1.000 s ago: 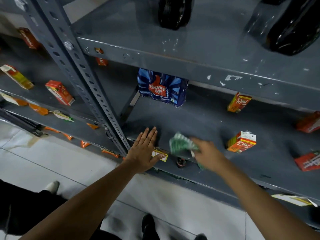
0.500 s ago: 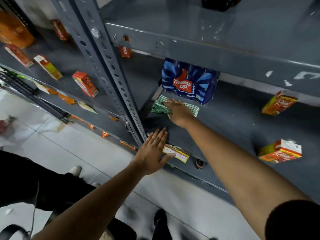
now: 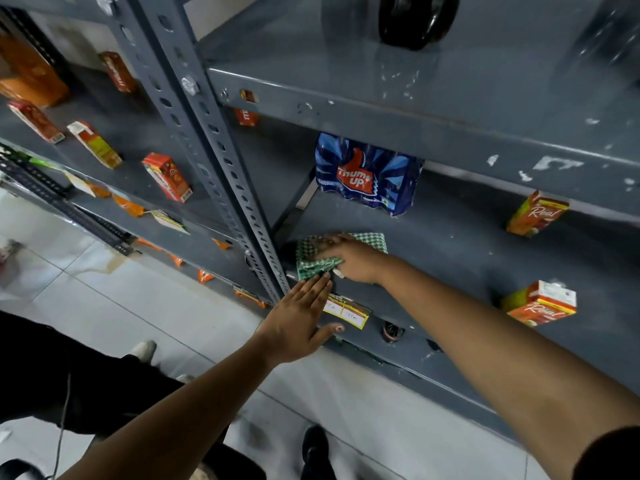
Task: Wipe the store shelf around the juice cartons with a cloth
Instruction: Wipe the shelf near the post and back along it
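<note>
My right hand (image 3: 356, 259) presses a green checked cloth (image 3: 313, 263) flat on the grey metal shelf (image 3: 450, 258), near its front left corner beside the upright post. My left hand (image 3: 299, 318) lies open and flat against the shelf's front edge, fingers together, over a yellow price label (image 3: 349, 313). Two orange Real juice cartons stand to the right on the same shelf: one near the front (image 3: 542, 303), one at the back (image 3: 536, 213).
A blue Thums Up pack (image 3: 367, 174) stands at the back, just behind the cloth. A perforated upright post (image 3: 214, 147) borders the left. The neighbouring shelf holds several red and orange cartons (image 3: 166, 176). A dark bottle (image 3: 419, 19) stands on the shelf above. Tiled floor below.
My right hand has drawn the cloth from in front of the Thums Up pack toward the shelf's front left corner. My left hand stays on the front edge.
</note>
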`<control>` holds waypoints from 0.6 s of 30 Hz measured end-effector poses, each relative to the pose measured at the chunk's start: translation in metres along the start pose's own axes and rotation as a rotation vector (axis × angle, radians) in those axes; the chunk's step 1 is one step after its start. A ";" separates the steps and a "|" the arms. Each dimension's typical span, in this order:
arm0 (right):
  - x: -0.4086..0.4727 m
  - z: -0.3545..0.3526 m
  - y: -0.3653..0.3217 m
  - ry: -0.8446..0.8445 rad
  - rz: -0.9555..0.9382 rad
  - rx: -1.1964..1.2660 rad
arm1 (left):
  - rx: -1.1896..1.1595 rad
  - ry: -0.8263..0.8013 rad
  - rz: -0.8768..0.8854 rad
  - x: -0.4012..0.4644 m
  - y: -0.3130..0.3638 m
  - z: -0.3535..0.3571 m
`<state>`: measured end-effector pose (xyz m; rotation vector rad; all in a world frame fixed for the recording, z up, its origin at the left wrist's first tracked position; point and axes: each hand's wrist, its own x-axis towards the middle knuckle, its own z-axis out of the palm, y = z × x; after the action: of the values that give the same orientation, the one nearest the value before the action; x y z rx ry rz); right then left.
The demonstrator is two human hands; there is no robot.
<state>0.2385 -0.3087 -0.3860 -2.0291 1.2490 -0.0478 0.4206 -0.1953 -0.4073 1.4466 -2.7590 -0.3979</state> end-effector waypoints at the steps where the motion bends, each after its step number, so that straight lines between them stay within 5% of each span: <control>1: -0.005 0.004 0.002 -0.011 0.007 0.036 | -0.011 -0.002 0.013 -0.005 0.001 0.001; 6: -0.016 0.014 0.018 0.072 0.102 0.207 | -0.094 0.070 0.018 -0.008 0.023 -0.010; 10: -0.013 -0.013 0.028 0.254 0.153 0.034 | -0.074 0.091 -0.064 0.010 0.050 -0.033; 15: -0.015 0.014 0.027 0.161 0.138 -0.066 | -0.087 0.003 -0.166 -0.005 0.047 -0.016; 18: -0.049 0.056 0.040 0.123 0.058 -0.001 | -0.148 0.170 -0.072 -0.033 0.062 -0.026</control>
<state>0.2044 -0.2486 -0.4352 -2.0154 1.3837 -0.1463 0.3923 -0.1406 -0.3647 1.4734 -2.4950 -0.4473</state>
